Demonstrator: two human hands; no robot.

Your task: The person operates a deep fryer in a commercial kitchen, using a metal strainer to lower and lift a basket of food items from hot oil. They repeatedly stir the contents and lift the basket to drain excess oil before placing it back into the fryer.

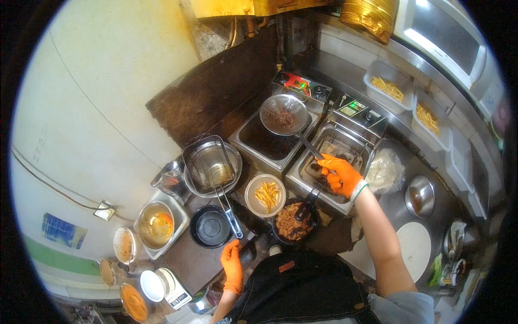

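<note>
My right hand (340, 176), in an orange-coated glove, grips the dark handle of a round mesh skimmer (284, 115). Dark brown bits lie in the skimmer, which is over the left deep fryer (259, 141). My left hand (232, 259), gloved alike, is near the handle end of a rectangular fry basket (208, 166); whether they touch I cannot tell. The basket rests on a metal bowl (238, 162). A bowl of fries (266, 195) and a black pan of browned meat pieces (292, 222) with a dark utensil sit between my arms.
The right fryer (297, 174) holds a basket. A black round pan (210, 226), a steel bowl (156, 224) and a kitchen scale (178, 297) stand at left. Plastic tubs of fries (388, 89) line the shelf at upper right. A white round board (413, 251) lies at right.
</note>
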